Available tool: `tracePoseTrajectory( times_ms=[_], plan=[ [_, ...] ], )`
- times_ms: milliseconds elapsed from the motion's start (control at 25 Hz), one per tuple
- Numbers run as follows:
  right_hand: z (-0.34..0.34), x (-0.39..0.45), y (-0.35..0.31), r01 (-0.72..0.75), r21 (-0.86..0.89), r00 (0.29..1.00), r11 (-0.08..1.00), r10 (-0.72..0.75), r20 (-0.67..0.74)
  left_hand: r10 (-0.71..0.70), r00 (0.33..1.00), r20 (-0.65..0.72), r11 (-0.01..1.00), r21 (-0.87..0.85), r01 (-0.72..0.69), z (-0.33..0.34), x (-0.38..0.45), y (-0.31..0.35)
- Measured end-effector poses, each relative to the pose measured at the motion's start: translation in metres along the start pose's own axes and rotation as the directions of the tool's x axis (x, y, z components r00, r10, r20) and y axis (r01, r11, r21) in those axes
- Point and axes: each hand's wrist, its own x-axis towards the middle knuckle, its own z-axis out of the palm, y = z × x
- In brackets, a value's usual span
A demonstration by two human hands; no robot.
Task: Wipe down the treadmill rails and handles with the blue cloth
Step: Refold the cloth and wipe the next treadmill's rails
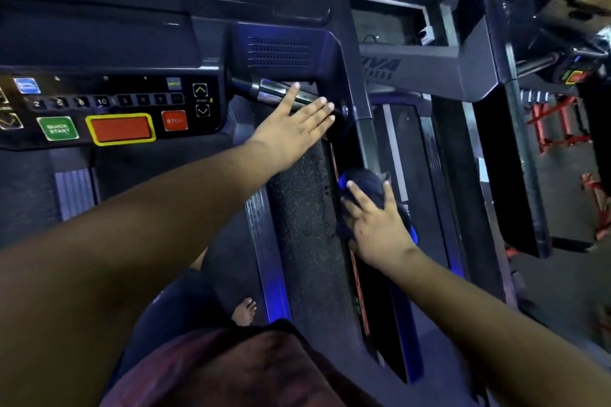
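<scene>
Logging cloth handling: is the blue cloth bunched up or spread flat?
Bunched. The blue cloth sits in a rounded wad under the right hand, pressed on the treadmill's side rail.

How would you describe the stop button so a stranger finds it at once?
Start at the treadmill console and follow its bottom row of buttons. The stop button is at the right end, right of the yellow-framed red panel. It is small, red, unframed, and lettered STOP.
</scene>
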Motion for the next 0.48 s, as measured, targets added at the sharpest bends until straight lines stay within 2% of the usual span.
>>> tracePoseTrajectory(
  times_ms=[80,160,240,280,400,480],
  plan=[
    [-0.009,0.021,0.016,0.004,0.037,0.998,0.999,-0.001,-0.061,-0.028,0.999,0.016,1.000,-0.011,0.028,-0.002,0.002,0.001],
    [-0.029,0.051,0.025,-0.098,0.038,0.987,0.994,0.102,-0.126,-0.039,0.999,0.015,0.999,-0.023,0.040,-0.006,0.006,0.005],
    [-0.035,0.059,0.016,-0.165,0.037,0.976,0.986,0.168,-0.135,-0.061,0.998,0.020,0.997,-0.049,0.062,-0.008,0.007,0.010],
    [-0.028,0.050,0.006,-0.141,0.008,0.982,0.990,0.141,-0.126,-0.070,0.997,0.030,0.996,-0.061,0.071,-0.009,0.008,0.011],
    [0.024,-0.014,-0.030,0.065,-0.097,0.997,0.993,-0.070,-0.045,-0.033,0.999,0.037,0.994,-0.107,0.037,-0.011,0.010,0.019],
    [0.045,-0.031,-0.025,0.071,0.002,0.985,0.997,-0.070,-0.158,0.005,0.999,0.034,0.991,-0.131,0.000,-0.015,0.012,0.033]
  ],
)
